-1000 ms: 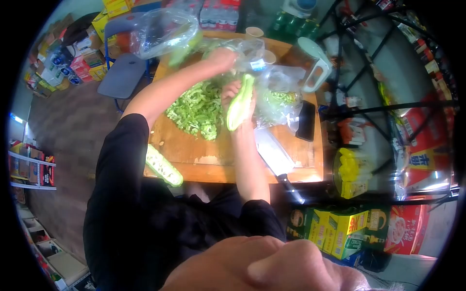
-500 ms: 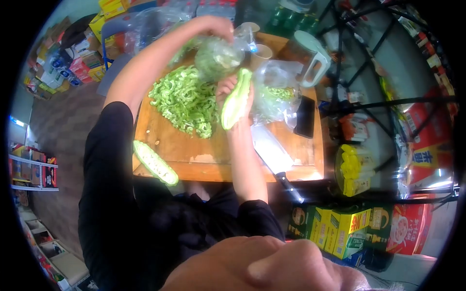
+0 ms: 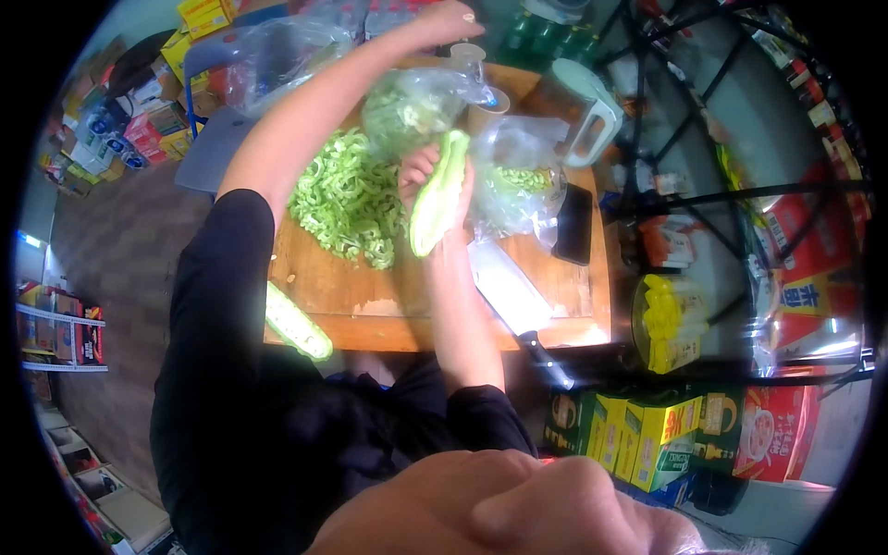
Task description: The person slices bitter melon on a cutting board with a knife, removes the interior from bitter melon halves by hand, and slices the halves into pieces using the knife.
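Note:
My right hand (image 3: 421, 176) grips a halved bitter melon (image 3: 439, 199), its pale hollowed side showing. Far across the table, beyond the paper cups, my left hand (image 3: 451, 22) is closed, with a small pale spot at its fingertips that I cannot make out. Sliced bitter melon (image 3: 342, 208) lies heaped on the wooden table (image 3: 370, 301). Another bitter melon half (image 3: 296, 322), its pale inside up, rests at the near left edge. A cleaver (image 3: 509, 289) lies to the right of my right forearm, its black handle past the table edge.
Behind the slices sits a plastic bag of greens (image 3: 407, 106); another plastic bag (image 3: 518, 185) holds chopped pieces. Nearby are paper cups (image 3: 490, 104), a phone (image 3: 574, 224) and a lidded pitcher (image 3: 587, 116). A black metal rack (image 3: 731, 196) stands on the right.
My left hand has moved up and away, from above the bag of greens to beyond the cups. My right hand still holds the melon half in nearly the same place.

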Tool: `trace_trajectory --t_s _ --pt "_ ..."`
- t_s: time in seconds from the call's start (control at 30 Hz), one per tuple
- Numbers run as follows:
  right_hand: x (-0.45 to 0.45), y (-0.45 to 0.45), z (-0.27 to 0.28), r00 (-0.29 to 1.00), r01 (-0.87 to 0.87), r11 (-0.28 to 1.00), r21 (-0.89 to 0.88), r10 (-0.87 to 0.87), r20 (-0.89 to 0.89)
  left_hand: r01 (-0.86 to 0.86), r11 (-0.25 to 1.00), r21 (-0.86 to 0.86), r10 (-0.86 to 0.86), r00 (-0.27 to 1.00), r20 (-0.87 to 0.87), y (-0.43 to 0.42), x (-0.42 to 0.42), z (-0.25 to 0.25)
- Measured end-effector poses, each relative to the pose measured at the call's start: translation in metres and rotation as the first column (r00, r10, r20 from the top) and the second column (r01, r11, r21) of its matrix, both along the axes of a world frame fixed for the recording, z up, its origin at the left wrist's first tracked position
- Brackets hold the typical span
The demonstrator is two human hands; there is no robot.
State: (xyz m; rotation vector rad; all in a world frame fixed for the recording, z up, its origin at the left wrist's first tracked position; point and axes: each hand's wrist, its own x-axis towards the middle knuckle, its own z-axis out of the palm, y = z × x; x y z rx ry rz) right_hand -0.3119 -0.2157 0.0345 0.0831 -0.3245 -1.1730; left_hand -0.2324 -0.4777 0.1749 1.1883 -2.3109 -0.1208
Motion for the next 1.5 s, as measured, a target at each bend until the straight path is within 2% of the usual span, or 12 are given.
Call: trace_trajectory --t_s 0.13,0.33,0.47,0.57,0.73,0.87,0.93,1.1,1.17,1.3,1.43,1.5 --pt "-0.001 0.004 0.005 1.000 0.018 1.000 -0.019 -0.018 0.001 0.126 0.984 0.129 -0.122 0.992 -0.036 0.014 -0.004 -0.044" --pt "-0.004 0.008 0.011 1.000 0.016 0.998 -0.054 -0.015 0.012 -0.186 0.789 0.585 -0.112 0.893 0.436 0.026 0.005 -0.097" --pt "-0.004 0.011 0.017 0.999 -0.031 0.997 -0.069 0.030 -0.017 -0.188 0.833 0.521 -0.085 0.886 0.455 0.039 0.001 -0.094" --pt "-0.004 0.010 0.017 0.997 -0.008 0.996 -0.089 0.001 -0.076 -0.197 0.966 0.167 0.027 0.719 0.695 0.036 0.003 -0.101" --pt "-0.005 0.011 0.021 0.994 0.005 1.000 -0.028 -0.008 -0.112 0.037 0.999 0.016 -0.040 0.910 0.412 0.032 0.025 -0.099" --pt "-0.006 0.007 0.016 0.997 -0.024 0.999 -0.042 0.021 -0.071 -0.014 0.985 0.173 -0.042 0.947 0.319 0.057 0.038 -0.057" --pt "-0.005 0.009 0.018 0.997 0.004 0.997 -0.077 -0.010 -0.073 0.142 0.989 -0.035 -0.145 0.976 -0.161 0.080 0.052 -0.055" --pt "-0.005 0.011 0.016 0.998 -0.003 0.989 -0.151 -0.006 -0.056 0.109 0.993 0.048 -0.098 0.978 -0.183 0.178 0.093 -0.038" --pt "-0.005 0.006 0.012 0.998 -0.026 0.984 -0.174 0.015 -0.061 -0.016 0.889 0.457 0.097 0.983 -0.153 0.245 0.118 -0.018" --pt "-0.001 0.010 0.011 0.989 -0.034 0.976 -0.217 0.002 -0.149 0.059 0.932 0.358 -0.002 0.987 -0.158 0.334 0.196 -0.063" --pt "-0.018 0.011 0.005 0.692 -0.057 0.962 -0.266 -0.153 -0.705 -0.099 0.957 0.273 0.161 0.963 -0.216 0.420 0.261 -0.093" --pt "-0.012 0.048 0.028 0.229 0.215 0.969 -0.124 -0.173 -0.958 -0.113 0.925 0.364 0.265 0.876 -0.402 0.446 0.287 -0.118"
